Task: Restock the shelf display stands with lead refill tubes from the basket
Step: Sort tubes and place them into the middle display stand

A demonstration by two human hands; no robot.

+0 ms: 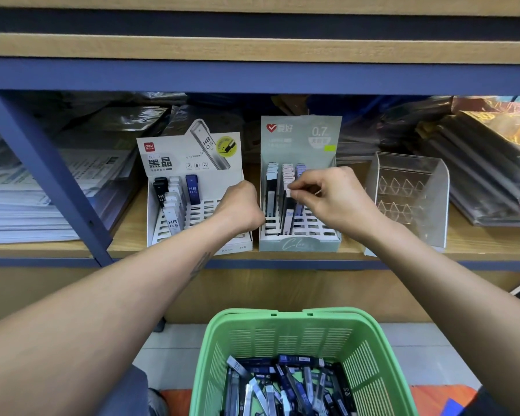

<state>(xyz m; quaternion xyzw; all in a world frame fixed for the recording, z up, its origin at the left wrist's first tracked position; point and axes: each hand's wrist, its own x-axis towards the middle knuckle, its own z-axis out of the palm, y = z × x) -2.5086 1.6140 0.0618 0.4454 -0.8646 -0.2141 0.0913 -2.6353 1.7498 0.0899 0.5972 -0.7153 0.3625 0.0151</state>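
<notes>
We see even, bright indoor light, soft glare on the crinkled plastic-wrapped packs (493,163) at two o'clock, deep shadow under the blue metal shelf beam (252,76) at twelve, and wide-angle bowing at the edges.

Basket (300,334) base beyond bottom edge

Stationery shop: branded lead-refill display stands (194,187) on wooden shelf (282,253), stacked wrapped stock (478,163) behind.

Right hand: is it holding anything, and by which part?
The right hand pinches a lead refill tube by its white top cap, over the green-grey display stand. Left hand is fisted; any contents hidden.
</notes>
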